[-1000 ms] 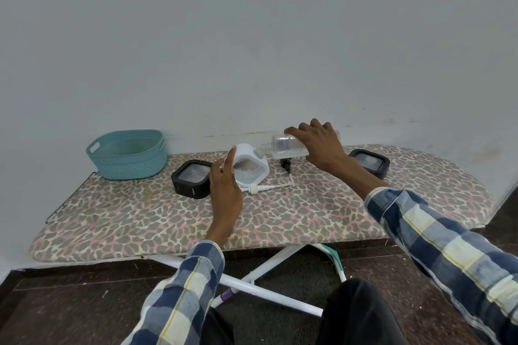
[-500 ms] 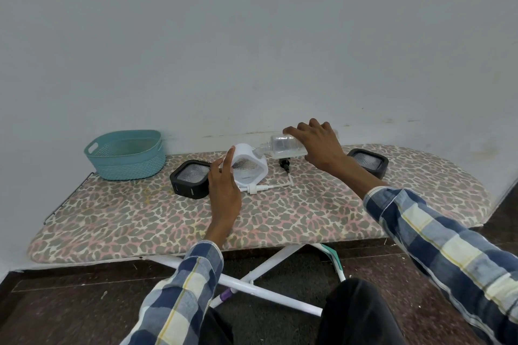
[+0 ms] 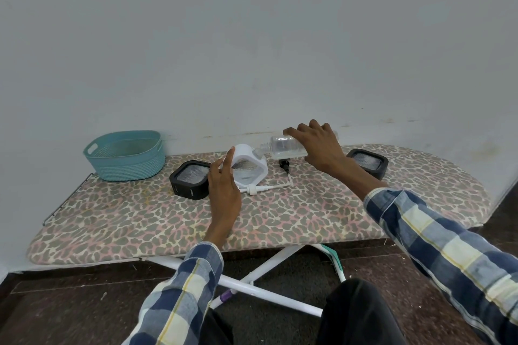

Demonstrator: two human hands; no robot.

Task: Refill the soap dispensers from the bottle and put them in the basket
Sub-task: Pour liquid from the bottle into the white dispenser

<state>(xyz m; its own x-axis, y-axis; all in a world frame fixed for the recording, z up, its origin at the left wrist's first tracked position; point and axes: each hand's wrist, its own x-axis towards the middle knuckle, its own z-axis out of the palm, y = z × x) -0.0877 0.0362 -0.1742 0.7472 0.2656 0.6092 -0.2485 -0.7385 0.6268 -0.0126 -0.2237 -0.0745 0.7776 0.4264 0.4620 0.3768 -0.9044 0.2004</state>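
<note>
Pouring from bottle point(image 3: 283, 146) into white dispenser point(image 3: 249, 168) on the ironing board point(image 3: 280, 210).

Right hand point(image 3: 319, 145) curls over the clear plastic bottle, which lies nearly level above the board with its neck at the dispenser's upper corner. Left hand point(image 3: 224, 187) steadies the dispenser's left side, index finger stretched up along its rounded white wall and the other fingers curved against it. A white pump point(image 3: 259, 189) lies on the leopard-print cover just in front, a small black pump point(image 3: 285, 166) under the bottle. Two black, rounded-square dispensers with ribbed clear tops sit on either side: one point(image 3: 190, 183) just left of the left hand, one point(image 3: 367, 163) behind the right wrist. The teal woven basket point(image 3: 126, 155) stands at the far left, well apart from both hands.
</note>
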